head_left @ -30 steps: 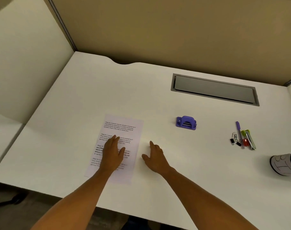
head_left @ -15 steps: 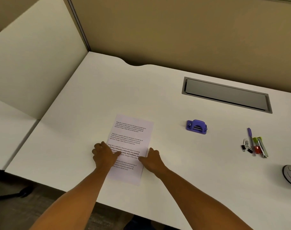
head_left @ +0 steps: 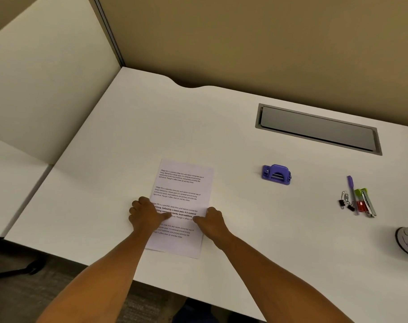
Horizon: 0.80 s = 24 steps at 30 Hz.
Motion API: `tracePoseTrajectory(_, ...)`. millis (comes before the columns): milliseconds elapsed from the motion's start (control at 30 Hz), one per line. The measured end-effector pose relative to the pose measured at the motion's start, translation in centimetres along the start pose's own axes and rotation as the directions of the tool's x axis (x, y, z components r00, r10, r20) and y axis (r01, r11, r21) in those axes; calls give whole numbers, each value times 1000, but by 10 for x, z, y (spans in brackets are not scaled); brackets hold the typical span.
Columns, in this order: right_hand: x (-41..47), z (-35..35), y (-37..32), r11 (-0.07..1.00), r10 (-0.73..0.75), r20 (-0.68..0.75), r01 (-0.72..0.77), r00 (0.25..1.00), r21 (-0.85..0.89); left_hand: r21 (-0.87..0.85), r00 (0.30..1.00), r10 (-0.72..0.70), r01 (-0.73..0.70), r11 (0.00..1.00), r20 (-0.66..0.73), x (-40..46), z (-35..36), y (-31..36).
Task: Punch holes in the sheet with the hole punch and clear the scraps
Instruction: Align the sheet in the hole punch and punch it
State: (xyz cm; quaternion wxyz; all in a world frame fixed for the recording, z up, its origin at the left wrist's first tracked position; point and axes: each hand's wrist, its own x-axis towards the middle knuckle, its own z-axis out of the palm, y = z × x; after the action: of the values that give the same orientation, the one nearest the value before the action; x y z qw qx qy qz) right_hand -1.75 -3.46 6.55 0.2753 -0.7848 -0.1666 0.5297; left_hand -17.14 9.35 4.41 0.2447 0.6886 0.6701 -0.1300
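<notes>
Your hands just slid to the sheet [head_left: 182,206] edges, left hand [head_left: 145,214] and right hand [head_left: 211,221] each pinching a side; hole punch [head_left: 276,174] sits untouched mid-right, so you're about to lift it

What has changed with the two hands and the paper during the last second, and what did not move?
The left hand slid from flat on the middle of the sheet to its left edge. The right hand came from the bare desk onto the right edge. Both now pinch the sheet's sides, thumbs on top. The sheet has not left the desk; the hole punch is where it was, untouched.
</notes>
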Motion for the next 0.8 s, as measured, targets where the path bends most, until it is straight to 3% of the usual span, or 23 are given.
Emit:
tracePoseTrajectory(367, -3, 3, -2, 1000, 18, -15, -17, 1000, 21, -43, 998, -50, 51, 998, 34, -3, 1, 1)
tracePoseTrajectory(600, -4, 5, -2, 1000, 14, -14, -14, 1000, -6, -70, 996, 84, -85, 994, -20, -9, 3, 6)
tracePoseTrajectory(800, -3, 6, -2, 998, 19, -35, -21, 999, -55, -108, 1000, 17, -15, 994, 16, -5, 1, 11)
